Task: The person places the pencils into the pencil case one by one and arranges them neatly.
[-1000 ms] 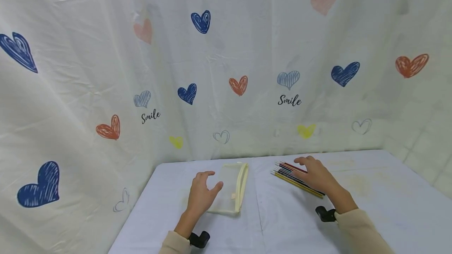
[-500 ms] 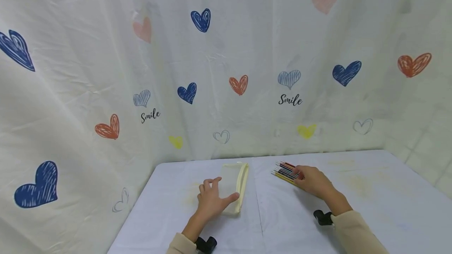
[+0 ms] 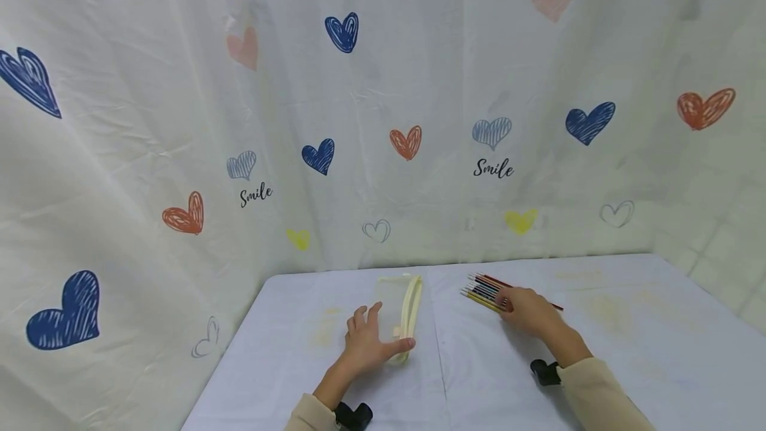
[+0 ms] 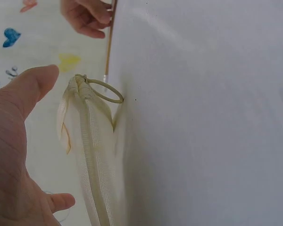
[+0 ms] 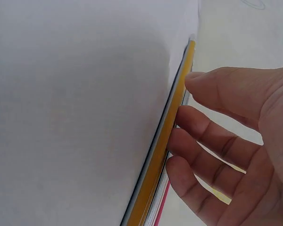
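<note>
A pale yellow zippered pencil pouch (image 3: 411, 304), see-through on one side, lies on the white table. My left hand (image 3: 366, 346) is spread over its near left part, thumb across the zipper's near end. In the left wrist view, the pouch (image 4: 94, 141) shows its zipper and a ring-shaped pull; the thumb and fingertip there stand apart from it. Several pencils (image 3: 483, 290) lie side by side to the right. My right hand (image 3: 529, 311) is over them with bent fingers. In the right wrist view, its thumb and fingertips pinch the yellow pencil (image 5: 162, 146) at the pile's edge.
The white-covered table (image 3: 628, 351) extends right of the pencils. Behind it hangs a white curtain (image 3: 443, 205) printed with hearts. A black wrist camera (image 3: 544, 372) sits on the right wrist, another camera (image 3: 353, 416) on the left.
My left hand has moved right over the pouch, its thumb reaching the zipper. The right hand has come down onto the pencils, its fingers drawing together. The pouch stays in place.
</note>
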A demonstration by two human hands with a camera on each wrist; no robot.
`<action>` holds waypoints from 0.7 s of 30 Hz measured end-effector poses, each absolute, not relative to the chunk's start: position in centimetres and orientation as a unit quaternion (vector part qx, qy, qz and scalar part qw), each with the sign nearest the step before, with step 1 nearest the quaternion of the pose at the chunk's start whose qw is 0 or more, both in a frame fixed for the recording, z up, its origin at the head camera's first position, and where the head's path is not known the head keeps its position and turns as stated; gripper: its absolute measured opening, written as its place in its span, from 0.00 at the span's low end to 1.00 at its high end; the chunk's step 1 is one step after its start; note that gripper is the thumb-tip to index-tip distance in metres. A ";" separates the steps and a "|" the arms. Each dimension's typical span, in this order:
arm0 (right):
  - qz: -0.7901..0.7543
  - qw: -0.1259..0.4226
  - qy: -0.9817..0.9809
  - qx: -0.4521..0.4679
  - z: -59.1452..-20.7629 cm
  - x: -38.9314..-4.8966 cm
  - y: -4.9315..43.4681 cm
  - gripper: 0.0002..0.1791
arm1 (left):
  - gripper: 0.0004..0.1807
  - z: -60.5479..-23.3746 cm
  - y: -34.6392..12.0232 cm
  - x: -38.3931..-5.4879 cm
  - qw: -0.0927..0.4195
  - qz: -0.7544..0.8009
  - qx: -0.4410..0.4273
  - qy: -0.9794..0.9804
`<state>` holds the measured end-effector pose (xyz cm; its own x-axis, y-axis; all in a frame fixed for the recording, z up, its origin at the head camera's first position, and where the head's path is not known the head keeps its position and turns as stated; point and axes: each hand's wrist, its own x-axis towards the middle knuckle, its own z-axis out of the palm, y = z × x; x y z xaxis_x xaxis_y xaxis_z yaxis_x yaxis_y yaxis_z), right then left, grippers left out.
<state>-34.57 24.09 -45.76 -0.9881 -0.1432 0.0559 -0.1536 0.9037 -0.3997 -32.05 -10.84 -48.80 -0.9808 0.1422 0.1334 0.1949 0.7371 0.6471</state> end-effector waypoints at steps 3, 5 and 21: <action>0.196 0.023 -0.977 0.082 -46.1 -34.5 24.0 0.09 | 0.64 -48.8 -10.8 -32.0 0.029 -0.345 -0.091 -0.934; 0.193 0.028 -0.977 0.087 -46.2 -34.5 24.0 0.09 | 0.64 -48.9 -10.7 -32.0 0.024 -0.339 -0.093 -0.936; 0.173 0.017 -0.981 0.084 -47.0 -34.7 23.5 0.08 | 0.62 -49.8 -10.9 -32.4 0.036 -0.335 -0.089 -0.937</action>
